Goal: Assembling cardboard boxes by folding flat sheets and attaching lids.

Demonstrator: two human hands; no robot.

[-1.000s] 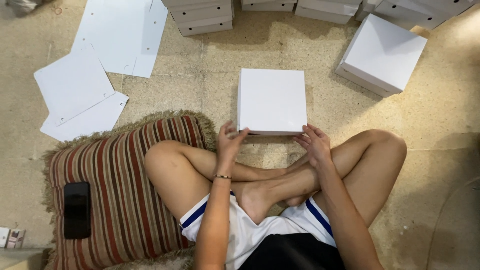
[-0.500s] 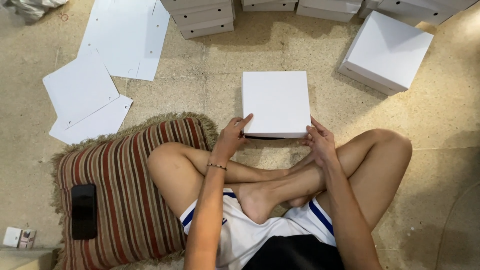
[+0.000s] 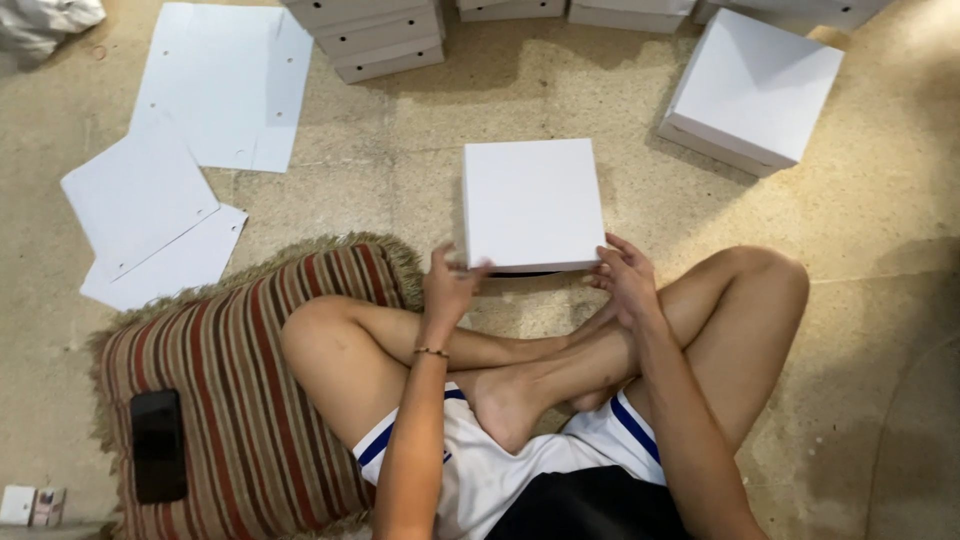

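A square white cardboard box lies on the stone floor just in front of my crossed legs. My left hand grips its near left corner, thumb on the lid. My right hand holds the near right corner with fingers curled against the side. The near edge of the box looks lifted slightly, with a dark shadow under it. A thin bracelet sits on my left wrist.
A larger white box lies at the upper right. Stacked white boxes line the far edge. Flat white cardboard sheets lie at the left. A striped cushion with a black phone sits by my left knee.
The view has shifted slightly. Both hands stay on the box's near corners, and the box has moved a little away from my legs.
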